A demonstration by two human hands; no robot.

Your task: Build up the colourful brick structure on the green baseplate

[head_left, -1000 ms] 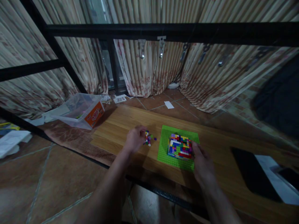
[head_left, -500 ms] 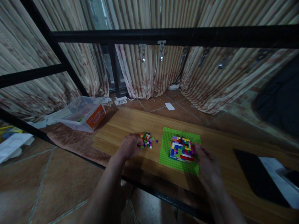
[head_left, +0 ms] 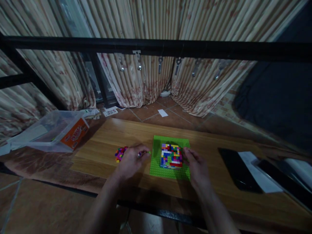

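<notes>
A block built of many-coloured toy bricks (head_left: 171,156) stands on a green baseplate (head_left: 158,171) on the wooden tabletop. My right hand (head_left: 197,164) is at the block's right side, its bent fingers against that edge; their exact contact is hard to see. Left of the baseplate, my left hand (head_left: 133,160) is pinched closed over the wood, with a small green toy brick (head_left: 149,152) showing at its fingertips. Part of a pile of loose toy bricks (head_left: 120,153) shows behind and left of that hand, which hides the rest.
A clear plastic bin (head_left: 52,143) with an orange label stands beyond the tabletop's left end. To the right lie a black flat object (head_left: 240,170), white paper (head_left: 259,172) and a dark device (head_left: 280,178). A black metal bar (head_left: 156,48) with hanging hooks crosses above the table.
My left hand has moved right from the loose pile toward the baseplate, a small brick at its fingertips. My right hand stays beside the block. The view has turned right.
</notes>
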